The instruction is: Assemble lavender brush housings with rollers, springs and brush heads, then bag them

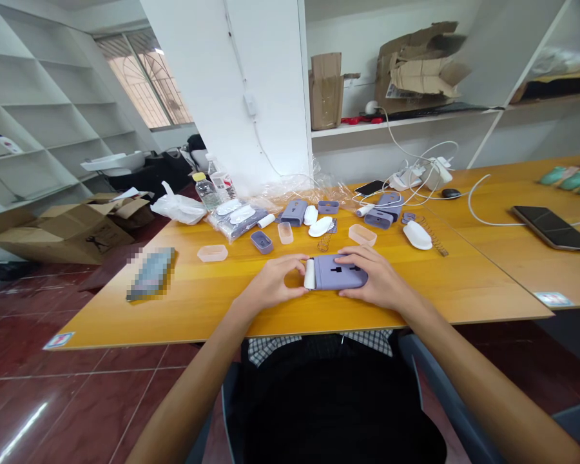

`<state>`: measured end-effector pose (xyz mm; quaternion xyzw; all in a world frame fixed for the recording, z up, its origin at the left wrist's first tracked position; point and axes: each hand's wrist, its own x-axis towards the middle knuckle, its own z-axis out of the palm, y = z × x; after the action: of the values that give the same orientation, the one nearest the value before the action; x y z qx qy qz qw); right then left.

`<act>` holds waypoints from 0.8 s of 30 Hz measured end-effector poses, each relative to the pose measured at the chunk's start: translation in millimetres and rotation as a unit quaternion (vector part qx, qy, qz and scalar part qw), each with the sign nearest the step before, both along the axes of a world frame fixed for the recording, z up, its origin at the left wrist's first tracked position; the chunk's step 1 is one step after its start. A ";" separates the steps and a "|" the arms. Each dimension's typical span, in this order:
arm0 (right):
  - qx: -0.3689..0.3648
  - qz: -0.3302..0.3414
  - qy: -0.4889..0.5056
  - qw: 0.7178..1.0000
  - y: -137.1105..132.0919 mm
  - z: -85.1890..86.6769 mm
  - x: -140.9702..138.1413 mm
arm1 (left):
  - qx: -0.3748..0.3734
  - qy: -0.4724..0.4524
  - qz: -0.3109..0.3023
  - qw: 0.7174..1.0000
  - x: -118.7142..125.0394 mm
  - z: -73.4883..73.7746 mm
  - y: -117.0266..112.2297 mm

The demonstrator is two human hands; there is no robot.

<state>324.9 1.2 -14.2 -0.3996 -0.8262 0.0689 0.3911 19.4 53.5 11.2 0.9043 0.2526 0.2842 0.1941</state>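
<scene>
My hands hold a lilac plastic casing [341, 272] flat on the wooden table [125, 322], near its front edge. A white cylindrical roller [310, 274] sits at the casing's left end, partly hidden by my left hand [270, 283], whose fingertips pinch it. My right hand [374, 277] lies over the casing's right half. Just beyond my hands are a clear plastic box [362, 235], a coiled metal spring [325, 242] and a white oval cap [321, 226]. A small lilac tray [261, 242] lies farther left.
Several more lilac casings, springs and white parts are spread behind, with a plastic-wrapped bag [234, 219] and a water bottle [206, 191]. Tangled white cables [415, 174] and a phone [553, 227] lie to the right. Cardboard boxes [62, 235] stand on the floor at left.
</scene>
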 end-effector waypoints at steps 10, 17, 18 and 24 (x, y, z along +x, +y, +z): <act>-0.027 0.004 0.005 1.000 0.0 -1.7 -0.4 | -0.001 0.014 0.011 1.000 0.8 1.6 -1.6; -0.040 0.008 0.009 0.999 0.1 -1.9 -0.1 | -0.012 0.012 0.015 1.000 1.3 3.4 -2.4; -0.042 0.010 0.009 0.999 0.1 -1.5 -0.2 | -0.014 0.012 0.014 1.000 1.6 3.8 -2.7; -0.041 0.018 0.016 0.999 -0.8 1.2 -0.6 | -0.033 0.016 0.006 0.999 2.7 6.5 -4.3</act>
<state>324.4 0.4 -13.0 -0.3991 -0.8234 0.1162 0.3863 22.1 49.2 17.7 0.9001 0.2704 0.2628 0.2182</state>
